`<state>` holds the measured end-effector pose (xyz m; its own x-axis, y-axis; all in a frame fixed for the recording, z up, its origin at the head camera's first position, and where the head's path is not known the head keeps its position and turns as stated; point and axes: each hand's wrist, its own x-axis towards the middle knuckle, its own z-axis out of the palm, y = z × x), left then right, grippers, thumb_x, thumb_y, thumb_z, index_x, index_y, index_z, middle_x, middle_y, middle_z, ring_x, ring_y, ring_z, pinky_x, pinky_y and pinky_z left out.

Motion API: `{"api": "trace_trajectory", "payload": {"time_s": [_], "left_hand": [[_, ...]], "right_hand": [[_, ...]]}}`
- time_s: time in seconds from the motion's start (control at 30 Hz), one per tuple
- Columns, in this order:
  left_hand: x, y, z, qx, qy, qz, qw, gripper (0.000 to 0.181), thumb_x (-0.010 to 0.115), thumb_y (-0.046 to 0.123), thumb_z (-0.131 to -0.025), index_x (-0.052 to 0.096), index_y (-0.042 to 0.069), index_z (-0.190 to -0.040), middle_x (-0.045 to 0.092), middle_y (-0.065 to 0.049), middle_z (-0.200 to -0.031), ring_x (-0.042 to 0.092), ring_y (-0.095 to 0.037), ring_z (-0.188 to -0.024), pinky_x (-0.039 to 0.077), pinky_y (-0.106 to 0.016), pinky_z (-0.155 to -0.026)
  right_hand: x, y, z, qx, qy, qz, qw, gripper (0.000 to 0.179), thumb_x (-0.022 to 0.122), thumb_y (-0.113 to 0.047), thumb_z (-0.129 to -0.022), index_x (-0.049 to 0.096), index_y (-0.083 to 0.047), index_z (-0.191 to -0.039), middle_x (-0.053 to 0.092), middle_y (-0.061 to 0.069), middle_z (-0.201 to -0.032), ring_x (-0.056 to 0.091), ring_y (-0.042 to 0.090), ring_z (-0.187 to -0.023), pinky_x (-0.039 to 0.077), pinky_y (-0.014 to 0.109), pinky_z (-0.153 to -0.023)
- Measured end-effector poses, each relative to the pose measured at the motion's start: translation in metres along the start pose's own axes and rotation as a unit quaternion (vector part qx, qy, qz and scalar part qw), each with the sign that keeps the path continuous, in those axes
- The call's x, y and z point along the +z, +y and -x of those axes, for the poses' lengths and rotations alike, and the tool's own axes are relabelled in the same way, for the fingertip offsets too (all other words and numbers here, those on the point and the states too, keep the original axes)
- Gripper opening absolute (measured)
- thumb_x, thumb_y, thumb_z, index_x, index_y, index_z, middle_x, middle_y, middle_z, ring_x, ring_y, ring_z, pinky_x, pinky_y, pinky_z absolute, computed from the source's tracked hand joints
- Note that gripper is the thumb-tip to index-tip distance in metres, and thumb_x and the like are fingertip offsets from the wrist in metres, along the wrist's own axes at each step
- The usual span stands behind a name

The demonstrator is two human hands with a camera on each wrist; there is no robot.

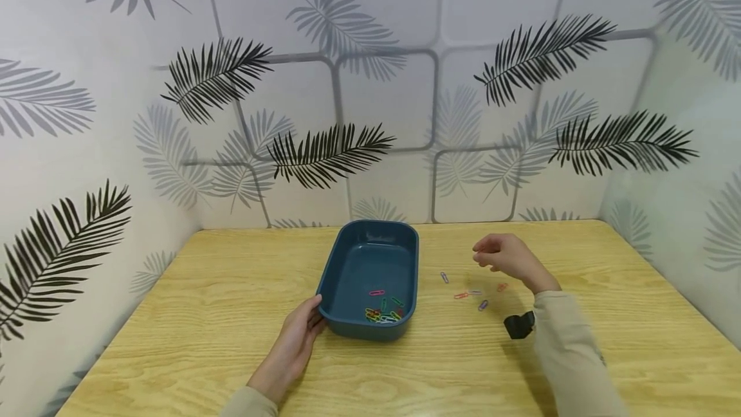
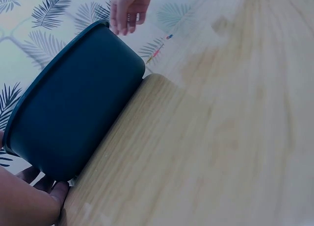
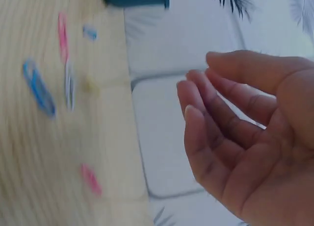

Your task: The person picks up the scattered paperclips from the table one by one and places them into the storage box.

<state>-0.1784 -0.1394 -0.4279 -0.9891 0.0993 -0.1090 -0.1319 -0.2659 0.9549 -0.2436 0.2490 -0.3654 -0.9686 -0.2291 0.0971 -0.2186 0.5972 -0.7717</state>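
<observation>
A dark blue plastic bin (image 1: 368, 332) stands on the wooden table, with several coloured paper clips (image 1: 377, 292) lying mostly toward its near end. My left hand (image 1: 296, 338) holds the bin's near left corner, the thumb at the rim and the fingers against the lower wall, as the left wrist view shows. To the right of the bin, my right hand (image 1: 512, 259) hovers above the table, fingers loosely bent and nothing between them. Below it lie several loose paper clips, among them a purple one (image 1: 483, 305), a blue one (image 3: 39, 88) and a pink one (image 3: 91, 179).
The wooden table (image 1: 231, 275) reaches back to a wall (image 1: 393, 101) with a leaf pattern. A black device (image 1: 519, 325) sits at the right wrist, beside the beige sleeve (image 1: 573, 352).
</observation>
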Motion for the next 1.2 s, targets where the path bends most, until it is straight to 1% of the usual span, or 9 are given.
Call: {"api": "trace_trajectory", "payload": {"time_s": [0.13,0.23,0.3,0.4,0.53,0.63,0.7,0.93,1.2], "left_hand": [[-0.001,-0.001,0.001,0.0,0.003,0.0,1.0,0.054,0.043,0.024,-0.103,0.033,-0.012,-0.142,0.036,-0.027,-0.144,0.035,-0.032,-0.132,0.028,-0.042,-0.111],[-0.001,-0.001,0.002,-0.001,0.003,0.0,1.0,0.054,0.043,0.024,-0.103,0.034,-0.012,-0.142,0.037,-0.027,-0.144,0.036,-0.032,-0.131,0.029,-0.041,-0.11],[-0.001,-0.001,0.002,-0.001,0.004,0.0,1.0,0.054,0.044,0.024,-0.103,0.034,-0.012,-0.142,0.037,-0.026,-0.143,0.036,-0.032,-0.13,0.029,-0.041,-0.11],[0.0,-0.001,0.002,0.0,0.005,-0.001,1.0,0.054,0.044,0.025,-0.103,0.035,-0.012,-0.142,0.038,-0.026,-0.143,0.037,-0.031,-0.129,0.03,-0.04,-0.109],[0.0,0.0,0.003,0.002,-0.002,-0.006,1.0,0.054,0.044,0.026,-0.103,0.036,-0.012,-0.141,0.04,-0.025,-0.143,0.039,-0.03,-0.129,0.03,-0.04,-0.109],[0.0,0.001,0.003,0.003,-0.006,-0.007,0.9999,0.055,0.044,0.027,-0.103,0.036,-0.012,-0.141,0.041,-0.025,-0.142,0.039,-0.03,-0.129,0.031,-0.04,-0.109],[0.0,0.002,0.003,0.004,-0.007,-0.007,0.9999,0.055,0.044,0.027,-0.103,0.036,-0.011,-0.142,0.041,-0.025,-0.143,0.039,-0.03,-0.129,0.03,-0.04,-0.109],[0.001,0.002,0.002,0.003,-0.004,-0.007,1.0,0.054,0.043,0.026,-0.104,0.035,-0.011,-0.142,0.04,-0.025,-0.143,0.039,-0.031,-0.13,0.031,-0.04,-0.109],[0.001,0.001,0.001,0.002,-0.006,-0.006,1.0,0.056,0.044,0.028,-0.104,0.035,-0.012,-0.142,0.039,-0.025,-0.144,0.039,-0.03,-0.13,0.032,-0.04,-0.108]], "right_hand": [[-0.01,0.016,0.006,0.033,0.0,0.052,0.9981,0.027,0.064,-0.009,-0.092,0.061,0.012,-0.109,0.065,0.021,-0.1,0.063,0.031,-0.086,0.055,0.042,-0.072],[-0.013,0.024,0.01,0.05,-0.009,0.101,0.9935,0.026,0.068,-0.008,-0.087,0.062,0.012,-0.102,0.066,0.019,-0.093,0.062,0.027,-0.079,0.055,0.039,-0.067],[-0.014,0.027,0.01,0.051,-0.018,0.129,0.9902,0.025,0.071,-0.007,-0.082,0.063,0.011,-0.096,0.066,0.018,-0.088,0.062,0.025,-0.075,0.053,0.038,-0.064],[-0.012,0.029,0.011,0.049,-0.027,0.164,0.9848,0.021,0.075,-0.006,-0.077,0.064,0.007,-0.088,0.066,0.014,-0.082,0.061,0.024,-0.073,0.051,0.038,-0.065],[-0.009,0.029,0.011,0.053,-0.035,0.193,0.9791,0.015,0.076,-0.006,-0.075,0.067,0.003,-0.082,0.066,0.012,-0.081,0.058,0.026,-0.075,0.05,0.041,-0.069],[-0.007,0.03,0.011,0.063,-0.036,0.197,0.9776,0.011,0.076,-0.006,-0.076,0.069,0.001,-0.081,0.065,0.012,-0.084,0.055,0.027,-0.076,0.05,0.043,-0.07],[-0.007,0.031,0.011,0.067,-0.037,0.19,0.9788,0.01,0.075,-0.005,-0.077,0.069,0.001,-0.081,0.064,0.012,-0.083,0.054,0.026,-0.075,0.05,0.042,-0.069],[-0.007,0.033,0.014,0.084,-0.052,0.154,0.9831,0.01,0.075,-0.004,-0.081,0.066,0.001,-0.077,0.061,0.005,-0.073,0.051,0.019,-0.064,0.048,0.033,-0.06],[-0.008,0.032,0.015,0.087,-0.074,0.163,0.9799,0.015,0.073,-0.005,-0.084,0.066,-0.001,-0.071,0.061,0.003,-0.07,0.053,0.016,-0.063,0.049,0.03,-0.058]]}}
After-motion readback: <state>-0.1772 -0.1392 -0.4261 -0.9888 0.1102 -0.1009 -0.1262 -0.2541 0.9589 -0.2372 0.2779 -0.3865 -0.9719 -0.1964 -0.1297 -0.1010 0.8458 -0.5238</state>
